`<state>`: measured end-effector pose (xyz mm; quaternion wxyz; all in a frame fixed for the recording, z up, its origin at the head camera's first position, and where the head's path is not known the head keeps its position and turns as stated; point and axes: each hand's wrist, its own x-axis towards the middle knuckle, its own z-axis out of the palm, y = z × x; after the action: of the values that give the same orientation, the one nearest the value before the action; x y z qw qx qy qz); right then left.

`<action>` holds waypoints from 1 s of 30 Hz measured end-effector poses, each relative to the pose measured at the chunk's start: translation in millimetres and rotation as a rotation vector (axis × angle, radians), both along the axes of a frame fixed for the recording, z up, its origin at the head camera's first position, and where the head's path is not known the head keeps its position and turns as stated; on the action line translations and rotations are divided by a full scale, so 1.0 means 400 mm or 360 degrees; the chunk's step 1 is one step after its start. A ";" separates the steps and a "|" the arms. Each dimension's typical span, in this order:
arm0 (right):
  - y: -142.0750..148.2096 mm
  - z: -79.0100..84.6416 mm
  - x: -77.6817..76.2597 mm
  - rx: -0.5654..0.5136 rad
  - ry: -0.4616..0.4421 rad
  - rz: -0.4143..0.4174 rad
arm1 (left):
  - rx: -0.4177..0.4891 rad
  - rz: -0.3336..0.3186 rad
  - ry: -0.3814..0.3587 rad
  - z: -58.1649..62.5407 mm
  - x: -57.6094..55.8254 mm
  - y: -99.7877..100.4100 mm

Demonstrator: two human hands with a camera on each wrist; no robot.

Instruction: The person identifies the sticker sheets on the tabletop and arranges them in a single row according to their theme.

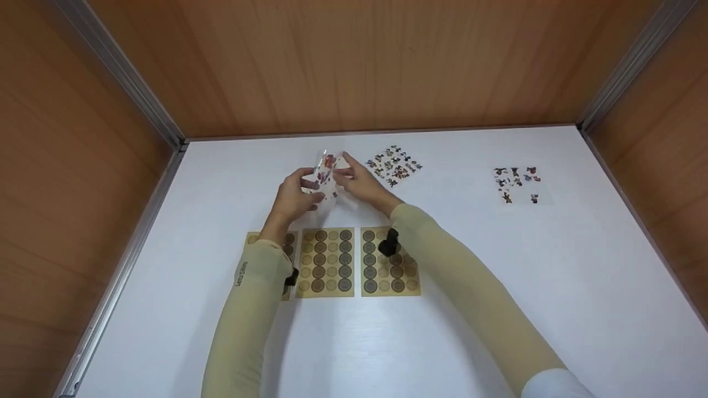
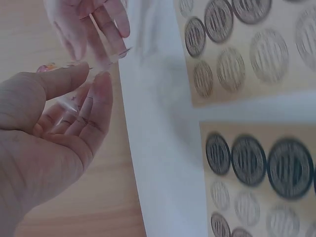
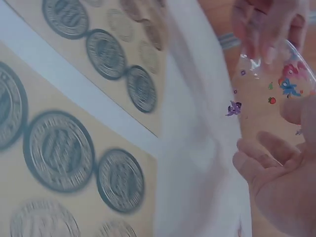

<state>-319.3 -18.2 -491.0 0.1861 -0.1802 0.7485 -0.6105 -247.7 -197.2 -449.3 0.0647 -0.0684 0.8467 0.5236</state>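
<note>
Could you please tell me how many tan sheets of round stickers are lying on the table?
3, side by side: left sheet partly hidden under the left forearm, middle sheet, right sheet partly under the right forearm.

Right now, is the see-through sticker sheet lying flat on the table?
No, both hands, left hand and right hand, hold the clear sticker sheet up above the table.

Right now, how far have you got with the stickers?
Not far, by the look of it. Both hands, left and right, hold a clear sticker sheet up above the table, fingers pinching its edges; colourful stickers still show on it. Two more colourful sheets lie flat, apparently untouched. The three tan sheets of round stickers look full where visible.
</note>
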 end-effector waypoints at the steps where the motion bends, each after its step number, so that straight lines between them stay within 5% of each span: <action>1: 0.015 0.007 -0.003 -0.0081 -0.0056 -0.0041 | 0.0028 -0.0014 0.0013 0.002 -0.001 0.012; 6: 0.102 0.045 -0.003 -0.0322 -0.0164 -0.0123 | 0.0120 -0.0089 0.0095 0.009 -0.001 0.085; 17: 0.336 0.123 0.052 -0.0185 0.0008 -0.0067 | 0.0196 -0.0351 0.0239 0.036 0.039 0.252; 30: 0.562 0.123 0.165 -0.0161 0.0130 -0.0162 | 0.0316 -0.0601 0.0313 0.058 0.116 0.394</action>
<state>-253.4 206.6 -442.0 0.1147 -0.1758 0.7318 -0.6484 -201.4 -39.5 -425.9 0.0852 0.1493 0.7910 0.5871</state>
